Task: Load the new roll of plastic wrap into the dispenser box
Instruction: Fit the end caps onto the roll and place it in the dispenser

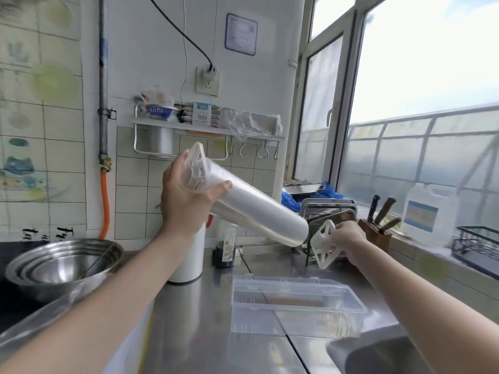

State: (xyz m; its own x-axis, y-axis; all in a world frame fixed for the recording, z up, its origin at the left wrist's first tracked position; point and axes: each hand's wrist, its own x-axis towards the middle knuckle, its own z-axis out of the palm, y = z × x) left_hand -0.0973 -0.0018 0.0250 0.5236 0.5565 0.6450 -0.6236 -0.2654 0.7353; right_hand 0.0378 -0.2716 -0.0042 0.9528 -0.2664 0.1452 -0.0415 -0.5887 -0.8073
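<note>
The left hand (186,201) is gripping the roll (256,209), one cap (195,168) on; the right hand (348,237) is pinching the other cap (322,245). The box (297,298) is waiting open.

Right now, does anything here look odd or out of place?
Nothing looks spilled or damaged. Only the roll of plastic wrap is half-fitted: one white end cap is on, the other is apart in the right hand.

A single wide-angle view from the person's head looks forward and slightly down along both forearms. It sits close above the steel worktop (205,319), facing the tiled wall (135,190) ahead, with the window (421,76) to the right. Straight lines bend toward the frame's edges.
</note>
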